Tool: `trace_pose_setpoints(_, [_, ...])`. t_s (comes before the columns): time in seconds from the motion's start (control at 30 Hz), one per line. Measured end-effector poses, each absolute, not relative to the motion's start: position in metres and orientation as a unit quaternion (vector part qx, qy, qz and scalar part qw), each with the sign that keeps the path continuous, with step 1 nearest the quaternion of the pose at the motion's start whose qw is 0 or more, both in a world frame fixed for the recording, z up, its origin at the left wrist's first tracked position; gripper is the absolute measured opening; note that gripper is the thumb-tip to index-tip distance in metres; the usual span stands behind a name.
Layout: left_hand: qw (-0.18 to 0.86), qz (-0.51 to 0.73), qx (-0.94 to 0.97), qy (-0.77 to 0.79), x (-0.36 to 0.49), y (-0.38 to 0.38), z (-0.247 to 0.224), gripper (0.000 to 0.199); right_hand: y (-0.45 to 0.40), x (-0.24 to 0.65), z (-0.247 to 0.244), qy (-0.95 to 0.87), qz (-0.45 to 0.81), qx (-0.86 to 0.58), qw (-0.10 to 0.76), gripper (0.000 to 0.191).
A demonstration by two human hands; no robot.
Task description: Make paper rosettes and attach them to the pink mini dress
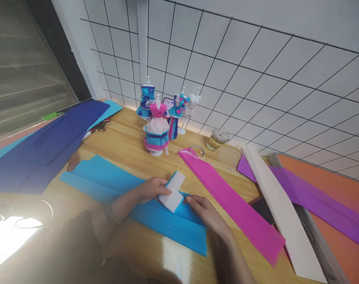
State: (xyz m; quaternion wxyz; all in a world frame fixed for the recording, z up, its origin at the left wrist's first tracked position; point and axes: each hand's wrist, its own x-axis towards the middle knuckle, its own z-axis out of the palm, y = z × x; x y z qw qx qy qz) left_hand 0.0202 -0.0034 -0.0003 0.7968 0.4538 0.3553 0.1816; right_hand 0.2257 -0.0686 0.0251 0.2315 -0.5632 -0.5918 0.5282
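The left hand [156,188], reaching inward, pinches a small blue-edged white piece [176,185] above blue strips [170,228] on the wooden surface [120,138]. The right hand [207,213] angles in, fingertips nearly together at its right edge; their grip is unclear. The piece looks unfinished; three small forms [157,126] behind wear seemingly complete outfits.

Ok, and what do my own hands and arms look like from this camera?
Your left hand and right hand are both bare, with no gloves. A thin band, its details blurred, circles the left wrist; the right wrist shows none. The right forearm has no visible sleeve; blur hides whether the upper left arm has one.
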Motion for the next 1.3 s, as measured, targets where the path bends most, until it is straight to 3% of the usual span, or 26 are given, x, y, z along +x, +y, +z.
trace_pose_setpoints(0.37, [0.799, 0.171, 0.462, 0.345, 0.02, -0.005, 0.003, 0.032, -0.068, 0.229, 0.016, -0.549, 0.595, -0.546, 0.217, 0.044])
trace_pose_setpoints(1.3, [0.787, 0.151, 0.497, 0.334, 0.026, -0.01, -0.002, 0.029, -0.068, 0.215, 0.01, -0.558, 0.585, -0.535, 0.247, 0.044])
